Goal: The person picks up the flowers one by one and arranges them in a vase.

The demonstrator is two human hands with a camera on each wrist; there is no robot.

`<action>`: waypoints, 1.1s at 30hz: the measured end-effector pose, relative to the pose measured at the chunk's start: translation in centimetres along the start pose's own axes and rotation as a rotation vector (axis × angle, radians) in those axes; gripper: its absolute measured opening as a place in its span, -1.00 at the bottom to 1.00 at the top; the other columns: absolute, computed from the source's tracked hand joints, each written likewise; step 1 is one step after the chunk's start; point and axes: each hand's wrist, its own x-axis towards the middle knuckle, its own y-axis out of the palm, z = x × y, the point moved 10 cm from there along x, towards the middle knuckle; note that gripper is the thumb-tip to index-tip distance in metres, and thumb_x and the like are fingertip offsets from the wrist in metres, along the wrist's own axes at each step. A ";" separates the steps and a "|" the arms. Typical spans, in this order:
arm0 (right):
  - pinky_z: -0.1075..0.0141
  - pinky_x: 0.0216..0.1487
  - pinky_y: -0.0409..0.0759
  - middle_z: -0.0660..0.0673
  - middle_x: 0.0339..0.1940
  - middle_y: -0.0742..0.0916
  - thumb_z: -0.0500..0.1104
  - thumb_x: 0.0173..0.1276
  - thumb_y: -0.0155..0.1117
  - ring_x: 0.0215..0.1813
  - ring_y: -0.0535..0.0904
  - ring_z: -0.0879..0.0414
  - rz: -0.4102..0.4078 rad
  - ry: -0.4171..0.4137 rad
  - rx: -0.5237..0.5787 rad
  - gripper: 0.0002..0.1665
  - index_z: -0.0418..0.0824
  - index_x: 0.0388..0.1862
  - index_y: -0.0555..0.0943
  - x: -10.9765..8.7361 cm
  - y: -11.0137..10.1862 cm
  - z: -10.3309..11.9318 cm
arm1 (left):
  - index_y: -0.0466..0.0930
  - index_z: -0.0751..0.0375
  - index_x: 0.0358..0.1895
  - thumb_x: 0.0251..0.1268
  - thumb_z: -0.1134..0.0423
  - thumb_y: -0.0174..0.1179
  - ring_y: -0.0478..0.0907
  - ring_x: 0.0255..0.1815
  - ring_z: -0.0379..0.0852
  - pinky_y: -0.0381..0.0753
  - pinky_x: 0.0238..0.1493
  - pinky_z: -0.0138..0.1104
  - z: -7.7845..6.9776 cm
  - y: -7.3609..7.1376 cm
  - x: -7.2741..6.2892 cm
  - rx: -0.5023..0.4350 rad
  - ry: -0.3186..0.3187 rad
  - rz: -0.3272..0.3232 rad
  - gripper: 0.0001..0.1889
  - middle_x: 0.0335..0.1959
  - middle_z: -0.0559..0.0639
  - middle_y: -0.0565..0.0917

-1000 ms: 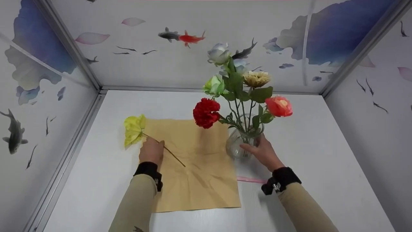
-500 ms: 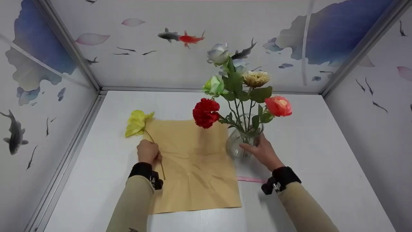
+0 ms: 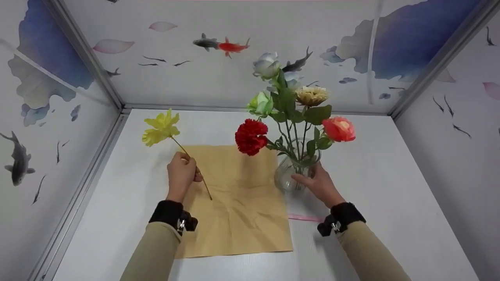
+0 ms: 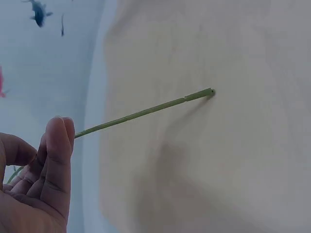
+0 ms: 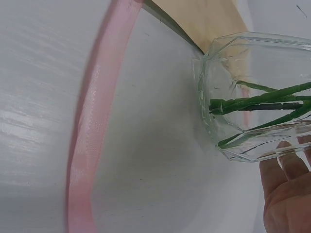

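My left hand [image 3: 181, 174] pinches the thin stem of a yellow artificial flower [image 3: 161, 128] above the left side of a brown paper sheet [image 3: 242, 222]. The bloom points away to the upper left. In the left wrist view, the bare lower stem [image 4: 136, 115] sticks out past the fingers, its cut end over the paper. My right hand [image 3: 323, 186] grips the right side of a clear glass vase [image 3: 284, 177], thumb in front. Several flowers stand in it, among them a red carnation [image 3: 250, 137] and a coral rose [image 3: 339, 129]. Green stem ends [image 5: 228, 105] show through the glass.
A pink ribbon [image 3: 306, 217] lies on the white table [image 3: 390, 187], running toward the paper's right edge. Printed walls with metal frames enclose the table at the back [image 3: 175, 86] and both sides. The vase stands beside the paper's right edge.
My left hand has raised the yellow flower, its bloom moving farther back and its stem shifting over the paper. The right hand and the vase stay put.
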 end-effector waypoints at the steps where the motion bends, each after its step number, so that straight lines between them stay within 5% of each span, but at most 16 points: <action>1: -0.12 0.55 0.19 -0.23 0.60 0.35 0.39 0.15 0.50 0.63 0.16 -0.15 -0.002 0.003 0.002 0.29 -0.08 0.64 0.06 0.0 0.0 0.0 | 0.42 0.35 -0.05 0.51 0.31 -0.02 0.68 -0.63 0.05 0.72 -0.52 -0.20 -0.8 0.2 -0.2 0.000 0.031 0.006 -0.85 -0.52 0.31 0.66; 12: -0.13 0.54 0.21 -0.21 0.58 0.38 0.41 0.11 0.51 0.62 0.19 -0.13 0.002 0.005 -0.001 0.30 -0.08 0.63 0.08 0.1 0.1 -0.1 | 0.46 0.37 -0.15 0.56 0.41 0.02 0.72 -0.50 0.29 0.75 -0.47 -0.12 -8.4 2.2 -4.3 -0.120 0.297 0.090 -0.92 -0.51 0.23 0.71; 19: -0.14 0.55 0.18 -0.24 0.60 0.34 0.43 0.09 0.51 0.63 0.17 -0.14 0.017 0.049 -0.018 0.37 -0.16 0.63 0.03 0.2 0.1 -0.4 | 0.45 0.40 -0.14 0.56 0.38 0.05 0.70 -0.52 0.32 0.74 -0.46 -0.08 -10.6 3.2 -6.2 -0.249 0.449 0.181 -0.90 -0.46 0.35 0.71; 27: -0.12 0.56 0.17 -0.23 0.60 0.34 0.43 0.10 0.51 0.64 0.15 -0.14 0.010 0.042 -0.007 0.34 -0.13 0.62 0.06 0.2 0.1 -0.4 | 0.47 0.35 -0.18 0.52 0.47 0.05 0.73 -0.53 0.14 0.74 -0.49 -0.07 -12.5 4.5 -8.4 -0.286 0.614 0.302 -0.96 -0.46 0.23 0.74; 33: -0.13 0.56 0.16 -0.22 0.60 0.34 0.43 0.10 0.50 0.64 0.14 -0.13 0.006 0.034 -0.004 0.33 -0.11 0.63 0.06 0.2 0.0 -0.3 | 0.45 0.39 -0.17 0.49 0.56 0.02 0.75 -0.48 0.15 0.75 -0.45 -0.08 -13.7 5.6 -10.0 -0.328 0.750 0.431 -0.94 -0.42 0.31 0.74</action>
